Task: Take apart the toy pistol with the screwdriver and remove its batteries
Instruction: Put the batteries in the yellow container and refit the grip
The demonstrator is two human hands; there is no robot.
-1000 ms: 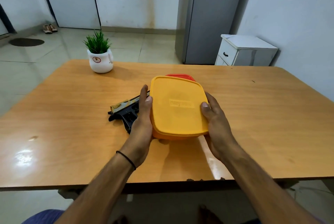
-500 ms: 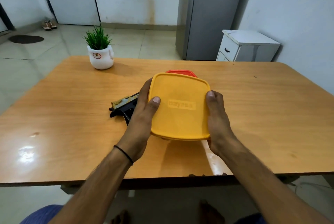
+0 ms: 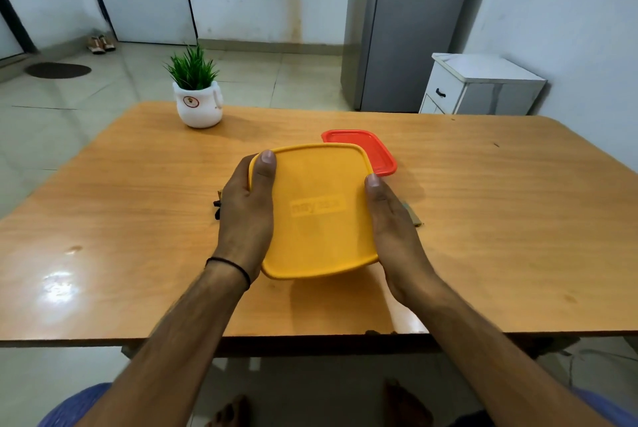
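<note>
Preliminary step; left grip and right grip clasp yellow box over counter; next, likely unlid it for screwdriver.

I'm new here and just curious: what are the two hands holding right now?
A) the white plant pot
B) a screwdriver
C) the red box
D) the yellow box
D: the left hand and right hand grip the yellow box by its two sides, thumbs on its lid, while the red box lies behind it on the table.
</note>
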